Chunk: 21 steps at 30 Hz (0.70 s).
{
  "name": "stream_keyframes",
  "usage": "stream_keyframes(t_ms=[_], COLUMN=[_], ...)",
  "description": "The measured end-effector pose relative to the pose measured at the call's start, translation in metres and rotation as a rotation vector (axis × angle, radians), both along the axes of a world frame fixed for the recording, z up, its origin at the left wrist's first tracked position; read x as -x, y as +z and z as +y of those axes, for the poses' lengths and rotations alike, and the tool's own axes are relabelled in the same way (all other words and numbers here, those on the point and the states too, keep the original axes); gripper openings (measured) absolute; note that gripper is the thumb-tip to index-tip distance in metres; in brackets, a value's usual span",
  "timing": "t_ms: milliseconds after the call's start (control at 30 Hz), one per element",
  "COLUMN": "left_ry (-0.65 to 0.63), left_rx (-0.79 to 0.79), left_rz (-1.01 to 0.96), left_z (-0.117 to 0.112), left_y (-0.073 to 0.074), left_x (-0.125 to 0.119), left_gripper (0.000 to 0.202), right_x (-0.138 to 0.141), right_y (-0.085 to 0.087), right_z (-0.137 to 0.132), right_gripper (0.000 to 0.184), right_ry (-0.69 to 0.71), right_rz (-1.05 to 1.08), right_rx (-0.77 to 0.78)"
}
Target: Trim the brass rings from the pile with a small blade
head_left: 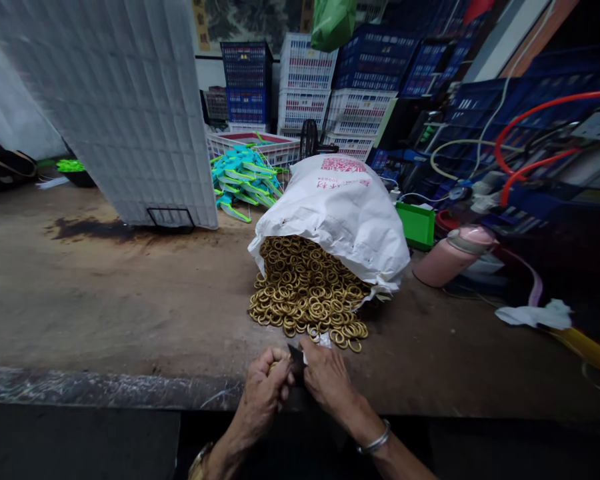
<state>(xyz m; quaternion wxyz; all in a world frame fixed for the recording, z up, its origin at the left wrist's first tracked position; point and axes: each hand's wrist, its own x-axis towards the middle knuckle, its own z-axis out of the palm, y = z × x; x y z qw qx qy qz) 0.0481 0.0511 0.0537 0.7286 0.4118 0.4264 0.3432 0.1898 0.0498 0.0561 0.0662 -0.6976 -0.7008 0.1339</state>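
My left hand (266,387) is closed near the table's front edge, with a bit of a gold-coloured ring (273,367) showing between its fingers. Close beside it, my right hand (327,377) is closed around a dark, flat, pointed piece (296,360) that looks like a blade; its lower part is lost in shadow. A scrap of white shows at the right fingertips. Just beyond both hands, a heap of gold-coloured rings (310,300) spills onto the table from the mouth of a white woven sack (330,213) lying on its side.
A tall grey-white ribbed panel (145,120) stands at the left on a wire stand. Behind the sack lie turquoise and lime pieces (245,177). To the right are a green tray (415,225), a pink bottle (453,257) and orange hoses (510,140). Stacked crates (305,73) line the back.
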Motion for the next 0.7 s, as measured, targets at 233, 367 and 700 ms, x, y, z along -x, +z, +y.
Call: stream_keyframes(t_ms=[233,367,700], left_ry=[0.038,0.073,0.079], left_rx=[0.229,0.266,0.421], left_rz=[-0.302,-0.323,-0.52], left_z=[-0.003,0.001,0.008], left_y=[-0.001,-0.004,-0.007], left_x=[0.007,0.008,0.015], left_gripper=[0.026,0.027,0.024], right_x=[-0.012,-0.008,-0.005], right_y=[-0.008,-0.014,-0.01], right_z=[0.023,0.036,0.046], right_gripper=[0.035,0.047,0.036], right_ry=[-0.14,-0.075,-0.1], right_rz=[-0.03,-0.039,-0.139], right_rx=[-0.198,-0.334,-0.192])
